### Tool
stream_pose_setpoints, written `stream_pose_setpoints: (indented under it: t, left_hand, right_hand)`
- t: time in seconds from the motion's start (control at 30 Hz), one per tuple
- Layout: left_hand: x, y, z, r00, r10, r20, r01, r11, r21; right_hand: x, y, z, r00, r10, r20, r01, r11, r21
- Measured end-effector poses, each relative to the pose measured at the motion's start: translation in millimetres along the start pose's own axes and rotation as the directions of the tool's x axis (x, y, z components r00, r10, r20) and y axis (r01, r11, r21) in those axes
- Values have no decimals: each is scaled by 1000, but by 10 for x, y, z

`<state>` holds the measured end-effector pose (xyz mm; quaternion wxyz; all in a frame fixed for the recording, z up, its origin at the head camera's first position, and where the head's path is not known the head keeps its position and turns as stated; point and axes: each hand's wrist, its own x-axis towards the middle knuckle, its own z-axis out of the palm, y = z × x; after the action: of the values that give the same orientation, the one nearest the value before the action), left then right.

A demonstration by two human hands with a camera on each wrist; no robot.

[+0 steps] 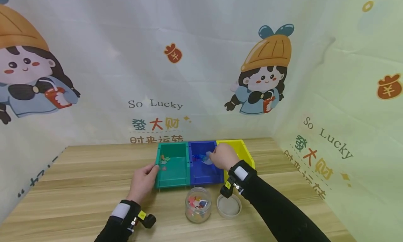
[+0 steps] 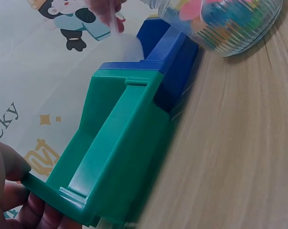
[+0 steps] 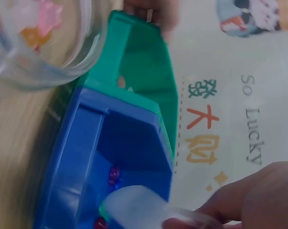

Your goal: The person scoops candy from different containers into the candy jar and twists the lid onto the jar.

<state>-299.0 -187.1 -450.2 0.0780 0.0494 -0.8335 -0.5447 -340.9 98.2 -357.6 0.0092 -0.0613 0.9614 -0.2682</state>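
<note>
Head view: I'd worry that a hasty pull-back of the clear scoop (image 1: 206, 159) from inside the blue bin (image 1: 204, 176) might clip the glass jar (image 1: 197, 210) at its six o'clock. Angled in from five o'clock, the right hand (image 1: 225, 156) pinches the scoop; the left hand (image 1: 142, 180), from seven, grips the green bin's (image 1: 174, 172) nine-o'clock edge.

Near the wood-grain tabletop's (image 1: 78, 186) far edge, a green plastic bin (image 1: 176, 170), a blue plastic bin (image 1: 204, 175) and a yellow plastic bin (image 1: 244, 151) stand side by side, left to right, the left hand (image 1: 142, 182) at the green bin's left edge and a translucent plastic scoop (image 1: 207, 159), in the right hand (image 1: 225, 156), over the blue bin. Small multicoloured pieces (image 1: 164, 158) lie along the green bin's left side, small red and blue beads (image 1: 197, 158) inside the blue one. Before the blue bin's near left corner stands a clear round jar (image 1: 197, 216), a white round lid (image 1: 228, 206) just to its right.
</note>
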Motion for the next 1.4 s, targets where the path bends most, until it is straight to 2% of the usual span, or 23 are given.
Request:
stream_pose_setpoints:
  t: [0.13,0.27,0.53,0.63,0.77,0.97,1.17,1.4]
  left_hand:
    - [-3,-18,-6,1000,-2,-5,2,1000,5]
    - [-12,-31,-5,1000,-11,-2,11,1000,-4]
    - [-21,-5,-4,1000,11,4,-11,1000,-11]
    - [-21,-7,4,1000,17,12,-16,1000,-16]
    - [-17,-13,-4,1000,4,16,-4,1000,-11]
    - [1,1,-46,1000,-4,12,3,1000,14]
    - [1,-4,-57,999,-11,47,11,1000,10]
    - [37,-22,-70,996,-33,78,34,999,-17]
  right_hand:
    - [-79,-108,18,999,-51,-16,47,985,-166]
    - [-130,-183,73,997,-73,-4,69,962,-265]
    - [-78,-186,243,980,-196,-15,169,882,-439]
    - [-54,-130,289,977,-211,-19,180,873,-453]
    - [-30,-43,323,976,-219,-14,192,880,-434]
    - [-18,33,355,975,-220,-27,196,911,-363]
    - [-24,101,402,982,-182,-41,164,947,-277]
    - [-7,102,398,983,-179,-28,165,947,-276]
